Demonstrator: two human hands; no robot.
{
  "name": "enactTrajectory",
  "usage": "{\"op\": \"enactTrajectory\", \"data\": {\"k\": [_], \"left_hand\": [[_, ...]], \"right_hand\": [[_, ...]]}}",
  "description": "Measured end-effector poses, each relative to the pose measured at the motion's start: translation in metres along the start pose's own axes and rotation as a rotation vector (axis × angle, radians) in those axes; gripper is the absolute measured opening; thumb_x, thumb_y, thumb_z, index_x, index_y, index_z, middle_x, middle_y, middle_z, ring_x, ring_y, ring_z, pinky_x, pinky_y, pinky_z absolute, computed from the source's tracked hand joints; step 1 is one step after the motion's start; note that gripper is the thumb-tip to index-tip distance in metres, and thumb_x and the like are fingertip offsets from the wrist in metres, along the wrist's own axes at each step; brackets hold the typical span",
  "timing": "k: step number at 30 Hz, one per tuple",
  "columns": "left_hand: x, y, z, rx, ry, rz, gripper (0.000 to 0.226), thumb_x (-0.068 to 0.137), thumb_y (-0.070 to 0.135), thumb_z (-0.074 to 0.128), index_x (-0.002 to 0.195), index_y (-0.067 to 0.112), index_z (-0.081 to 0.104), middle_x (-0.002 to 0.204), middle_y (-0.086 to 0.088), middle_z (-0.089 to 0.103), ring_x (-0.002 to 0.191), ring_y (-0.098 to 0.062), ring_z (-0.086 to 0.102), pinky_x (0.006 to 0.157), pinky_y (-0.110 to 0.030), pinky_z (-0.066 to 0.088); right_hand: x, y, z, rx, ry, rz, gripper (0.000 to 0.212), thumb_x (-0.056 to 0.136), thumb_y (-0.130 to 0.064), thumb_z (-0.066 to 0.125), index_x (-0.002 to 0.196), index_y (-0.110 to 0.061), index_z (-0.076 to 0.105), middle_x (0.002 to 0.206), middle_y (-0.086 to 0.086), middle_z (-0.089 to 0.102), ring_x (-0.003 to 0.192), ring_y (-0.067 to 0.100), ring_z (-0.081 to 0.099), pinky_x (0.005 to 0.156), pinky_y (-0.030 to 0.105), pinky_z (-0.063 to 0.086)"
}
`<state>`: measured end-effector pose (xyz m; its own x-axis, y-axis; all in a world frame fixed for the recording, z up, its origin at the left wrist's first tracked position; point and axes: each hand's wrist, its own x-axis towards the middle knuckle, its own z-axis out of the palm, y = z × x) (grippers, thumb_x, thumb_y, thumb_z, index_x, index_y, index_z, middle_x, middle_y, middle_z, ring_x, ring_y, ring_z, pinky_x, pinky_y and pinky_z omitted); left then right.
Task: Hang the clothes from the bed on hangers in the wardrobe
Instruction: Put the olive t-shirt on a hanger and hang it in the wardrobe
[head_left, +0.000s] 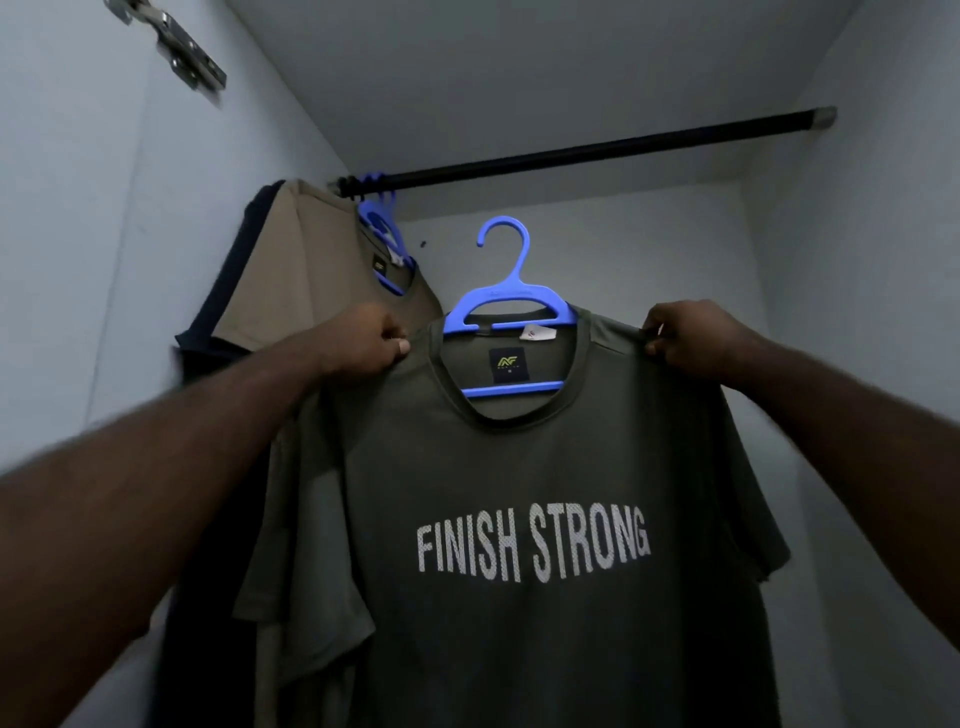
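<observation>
L hand (370, 340) + R hand (684, 334) pinch green tee (545, 519) shoulders; tee on blue hanger (511, 301), hook below rod (597, 150), not on it.

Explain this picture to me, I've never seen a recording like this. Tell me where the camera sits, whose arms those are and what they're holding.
There is no machine here: a person wears one camera on the head, so you look along their own arms into a wardrobe. The left hand and right hand each pinch a shoulder of a dark green T-shirt that sits on a blue hanger. Its hook is below the black rail, not on it yet. At the rail's left end a tan shirt already hangs.
</observation>
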<state>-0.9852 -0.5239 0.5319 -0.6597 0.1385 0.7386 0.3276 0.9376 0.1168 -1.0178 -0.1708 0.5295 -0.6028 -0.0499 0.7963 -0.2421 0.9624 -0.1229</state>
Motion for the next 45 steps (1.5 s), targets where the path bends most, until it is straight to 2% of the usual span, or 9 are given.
{"op": "enactTrajectory", "data": {"k": [6, 10, 14, 18, 25, 28, 31, 37, 45], "left_hand": [[0.029, 0.015, -0.005, 0.260, 0.071, -0.082, 0.011, 0.091, 0.016, 0.063, 0.088, 0.010, 0.055, 0.088, -0.014, 0.054, 0.080, -0.021, 0.048, 0.067, -0.028, 0.034], [0.047, 0.033, -0.010, 0.379, 0.148, -0.101, 0.013, 0.091, 0.018, 0.064, 0.086, 0.014, 0.053, 0.086, -0.009, 0.051, 0.080, -0.021, 0.047, 0.072, -0.028, 0.036], [0.054, 0.042, -0.011, 0.399, 0.171, -0.173, 0.009, 0.090, 0.019, 0.066, 0.090, 0.014, 0.059, 0.092, -0.010, 0.059, 0.085, -0.021, 0.052, 0.080, -0.033, 0.044], [0.053, 0.041, -0.014, 0.386, 0.166, -0.228, 0.013, 0.091, 0.017, 0.065, 0.098, 0.006, 0.064, 0.098, -0.014, 0.063, 0.092, -0.025, 0.057, 0.083, -0.034, 0.044], [0.056, 0.021, -0.019, 0.466, 0.230, -0.140, 0.026, 0.091, 0.024, 0.065, 0.110, 0.006, 0.065, 0.107, -0.011, 0.067, 0.090, -0.019, 0.057, 0.079, -0.029, 0.041], [0.059, 0.014, -0.019, 0.525, 0.090, -0.104, 0.061, 0.083, 0.044, 0.071, 0.132, 0.014, 0.053, 0.127, -0.008, 0.061, 0.110, -0.022, 0.059, 0.096, -0.034, 0.046], [0.070, 0.003, -0.025, 0.673, -0.035, -0.114, 0.092, 0.076, 0.045, 0.079, 0.149, 0.018, 0.029, 0.146, -0.004, 0.045, 0.129, -0.023, 0.047, 0.107, -0.035, 0.039], [0.088, -0.013, -0.020, 1.162, -0.015, 0.034, 0.070, 0.090, 0.036, 0.063, 0.146, 0.015, 0.028, 0.137, -0.007, 0.045, 0.122, -0.024, 0.048, 0.093, -0.032, 0.043], [0.128, -0.029, -0.045, 1.422, 0.070, 0.119, 0.041, 0.090, 0.034, 0.057, 0.126, 0.017, 0.050, 0.120, -0.004, 0.056, 0.108, -0.023, 0.058, 0.069, -0.028, 0.036]], "right_hand": [[0.048, 0.025, 0.032, 0.175, -0.025, -0.111, 0.026, 0.093, -0.023, 0.065, 0.117, -0.015, 0.063, 0.118, 0.010, 0.065, 0.101, 0.023, 0.056, 0.087, 0.030, 0.044], [0.061, 0.045, 0.053, 0.323, -0.092, -0.191, 0.070, 0.078, -0.056, 0.072, 0.136, -0.026, 0.048, 0.127, 0.004, 0.058, 0.112, 0.023, 0.056, 0.096, 0.035, 0.046], [0.077, 0.054, 0.084, 0.196, -0.059, -0.370, 0.102, 0.065, -0.055, 0.084, 0.148, -0.024, 0.033, 0.139, 0.004, 0.047, 0.124, 0.024, 0.046, 0.104, 0.037, 0.041], [0.095, 0.049, 0.112, 0.133, 0.125, -0.459, 0.077, 0.080, -0.043, 0.075, 0.144, -0.021, 0.037, 0.134, 0.006, 0.052, 0.119, 0.025, 0.051, 0.096, 0.033, 0.041], [0.123, 0.026, 0.146, 0.108, 0.149, -0.519, 0.061, 0.088, -0.044, 0.065, 0.138, -0.020, 0.040, 0.125, 0.006, 0.059, 0.110, 0.025, 0.057, 0.089, 0.033, 0.042], [0.141, 0.026, 0.154, 0.125, 0.131, -0.509, 0.060, 0.089, -0.043, 0.065, 0.139, -0.021, 0.040, 0.125, 0.006, 0.060, 0.110, 0.025, 0.057, 0.089, 0.032, 0.042], [0.161, 0.025, 0.156, 0.106, 0.124, -0.494, 0.060, 0.089, -0.043, 0.064, 0.139, -0.022, 0.039, 0.126, 0.005, 0.060, 0.112, 0.025, 0.057, 0.089, 0.031, 0.042], [0.192, 0.008, 0.177, 0.105, 0.073, -0.472, 0.059, 0.089, -0.043, 0.064, 0.138, -0.020, 0.040, 0.126, 0.005, 0.060, 0.112, 0.024, 0.057, 0.087, 0.030, 0.041], [0.244, -0.037, 0.209, 0.314, 0.026, -0.447, 0.058, 0.085, -0.037, 0.071, 0.134, -0.019, 0.049, 0.125, 0.007, 0.057, 0.115, 0.024, 0.054, 0.088, 0.029, 0.041]]}}
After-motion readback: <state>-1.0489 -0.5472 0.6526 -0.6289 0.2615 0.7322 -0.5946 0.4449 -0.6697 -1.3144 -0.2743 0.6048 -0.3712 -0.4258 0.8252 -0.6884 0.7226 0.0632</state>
